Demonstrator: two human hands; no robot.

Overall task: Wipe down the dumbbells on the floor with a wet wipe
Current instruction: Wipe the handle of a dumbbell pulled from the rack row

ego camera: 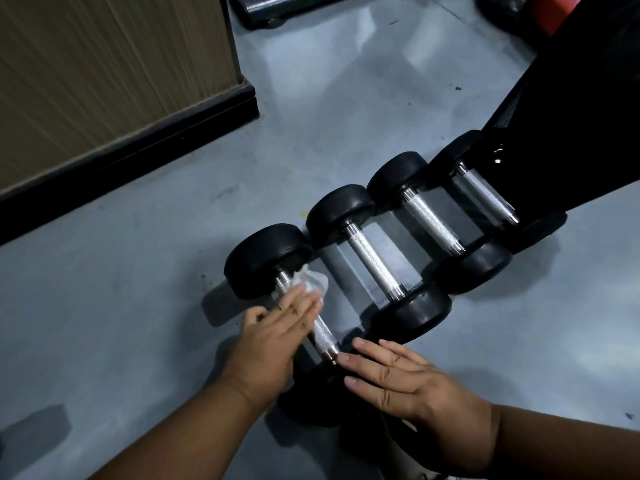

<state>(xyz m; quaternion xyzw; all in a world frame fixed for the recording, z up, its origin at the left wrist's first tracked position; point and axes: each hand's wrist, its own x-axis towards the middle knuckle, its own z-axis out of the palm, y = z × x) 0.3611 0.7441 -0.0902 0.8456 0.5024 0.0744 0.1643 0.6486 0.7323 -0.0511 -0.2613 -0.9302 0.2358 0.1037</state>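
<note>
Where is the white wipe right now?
In the head view, the wet wipe lies on the shiny handle of the nearest dumbbell, close to its far black end, under the fingertips of the left hand.

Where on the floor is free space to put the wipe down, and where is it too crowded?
Bare grey floor lies left of the nearest dumbbell, up to the black baseboard. More lies beyond the row, toward the dark equipment. It is crowded between the four dumbbells, and the farthest dumbbell sits against the black bench.
</note>
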